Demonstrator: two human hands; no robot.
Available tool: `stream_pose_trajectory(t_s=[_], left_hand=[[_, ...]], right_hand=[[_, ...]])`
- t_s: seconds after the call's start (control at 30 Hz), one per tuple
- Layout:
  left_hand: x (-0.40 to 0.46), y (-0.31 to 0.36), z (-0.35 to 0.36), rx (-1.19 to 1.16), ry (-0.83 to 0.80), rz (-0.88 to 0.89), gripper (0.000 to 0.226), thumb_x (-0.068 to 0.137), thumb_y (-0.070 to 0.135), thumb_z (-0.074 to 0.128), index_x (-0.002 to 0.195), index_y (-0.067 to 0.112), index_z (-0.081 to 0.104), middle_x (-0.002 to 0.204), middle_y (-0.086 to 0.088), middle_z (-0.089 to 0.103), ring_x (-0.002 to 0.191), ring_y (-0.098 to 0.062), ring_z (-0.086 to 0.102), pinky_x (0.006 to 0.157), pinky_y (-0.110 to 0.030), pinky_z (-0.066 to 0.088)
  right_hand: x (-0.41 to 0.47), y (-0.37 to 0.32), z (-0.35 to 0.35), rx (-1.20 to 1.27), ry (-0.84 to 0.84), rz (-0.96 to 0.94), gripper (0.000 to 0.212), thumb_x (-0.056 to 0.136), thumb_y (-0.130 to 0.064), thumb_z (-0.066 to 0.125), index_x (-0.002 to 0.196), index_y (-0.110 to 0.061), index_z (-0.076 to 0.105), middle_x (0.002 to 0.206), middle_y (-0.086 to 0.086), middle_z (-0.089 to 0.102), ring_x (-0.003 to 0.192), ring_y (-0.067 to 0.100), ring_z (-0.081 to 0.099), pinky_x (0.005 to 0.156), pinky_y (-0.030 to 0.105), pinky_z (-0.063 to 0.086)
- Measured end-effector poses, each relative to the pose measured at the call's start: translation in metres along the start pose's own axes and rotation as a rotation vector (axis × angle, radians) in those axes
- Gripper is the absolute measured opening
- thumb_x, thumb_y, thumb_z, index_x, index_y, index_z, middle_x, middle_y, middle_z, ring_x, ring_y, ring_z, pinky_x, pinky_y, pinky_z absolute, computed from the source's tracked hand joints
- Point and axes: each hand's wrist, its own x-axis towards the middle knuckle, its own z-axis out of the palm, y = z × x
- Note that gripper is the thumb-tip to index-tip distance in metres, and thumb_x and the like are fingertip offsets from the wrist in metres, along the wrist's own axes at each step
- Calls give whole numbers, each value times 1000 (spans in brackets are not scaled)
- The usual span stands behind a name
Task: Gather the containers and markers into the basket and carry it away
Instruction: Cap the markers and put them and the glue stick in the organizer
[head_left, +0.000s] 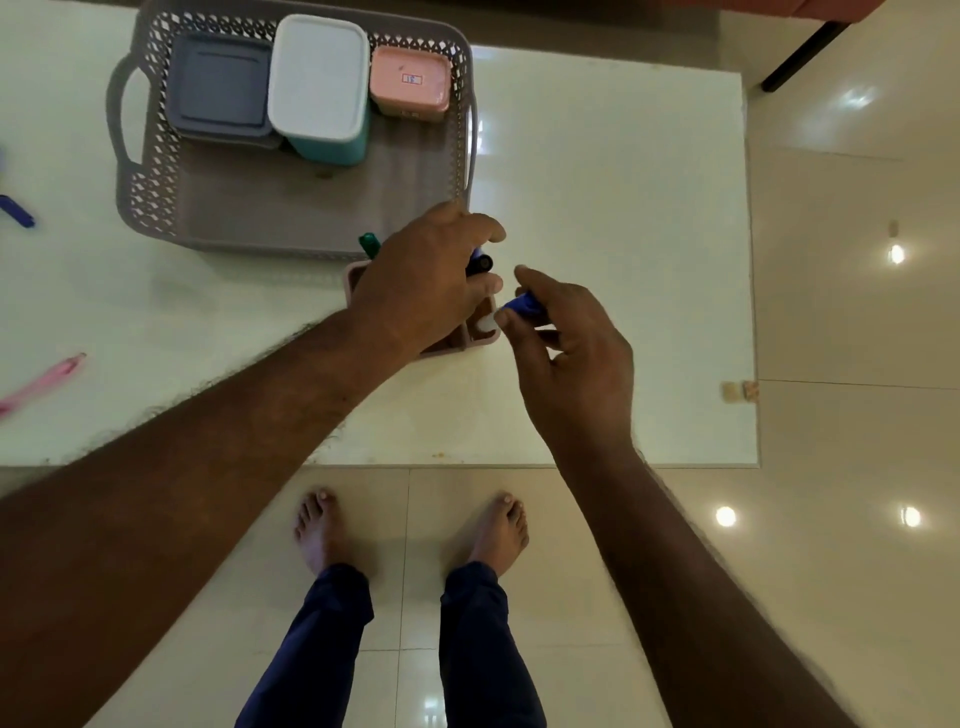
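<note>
A grey lattice basket (156, 197) sits at the table's far left and holds a dark grey container (221, 85), a white-lidded teal container (319, 78) and a pink container (410, 80). In front of it stands a pink holder (480, 332), mostly hidden under my left hand (421, 280). That hand is closed around dark markers (480, 262) standing in the holder; a green marker (370, 244) sticks up beside it. My right hand (571, 353) pinches a blue marker (524, 304) just right of the holder.
A blue marker (18, 210) and a pink pen (44, 382) lie at the white table's (623, 234) left edge. The table's near edge runs just above my bare feet on the glossy tiled floor. A dark furniture leg (800, 57) stands at the top right.
</note>
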Motion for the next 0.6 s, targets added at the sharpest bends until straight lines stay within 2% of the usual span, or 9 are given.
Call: stream_pose_trajectory(t_s=[0.07,0.17,0.33,0.43,0.5,0.6], left_hand=[[-2,-1,0,-34,-13,-9,46,88,23,69,133,21,57,124,-6,60,104,-16,58,86,-20,37],[-8,-3,2,-66,-25,-2,52,89,9,64,138,21,54,124,-8,59,105,-16,59,89,-20,41],[-13,-8,2,-55,21,17,45,92,12,60,137,19,55,131,-9,58,113,-19,60,93,-18,38],[-11,-9,-1,-81,27,6,49,93,10,56,141,20,50,129,-9,59,111,-18,60,93,-20,40],[-11,-9,-2,-78,41,-17,54,94,11,55,146,21,43,130,-8,58,111,-16,58,92,-19,37],[-12,-10,-4,-66,67,-51,53,93,14,58,142,19,41,124,-8,62,106,-19,62,85,-24,43]], right_hand=[[5,5,11,-69,-51,-26,38,93,-17,65,131,-16,62,104,1,70,89,18,67,72,38,59],[11,9,25,-132,-109,-21,44,91,-10,64,134,-19,60,103,3,69,90,21,65,72,41,56],[23,7,33,-141,-12,-43,34,90,-13,62,124,-16,65,103,1,71,89,20,67,72,36,56],[26,6,40,-98,-46,116,31,92,-22,63,122,-19,59,108,-4,71,93,18,68,78,39,57],[26,9,44,-117,-105,169,27,93,-24,63,119,-19,55,105,-3,71,90,18,68,75,40,56],[30,9,44,-164,-89,78,25,93,-22,61,118,-16,61,100,1,73,88,22,67,74,42,56]])
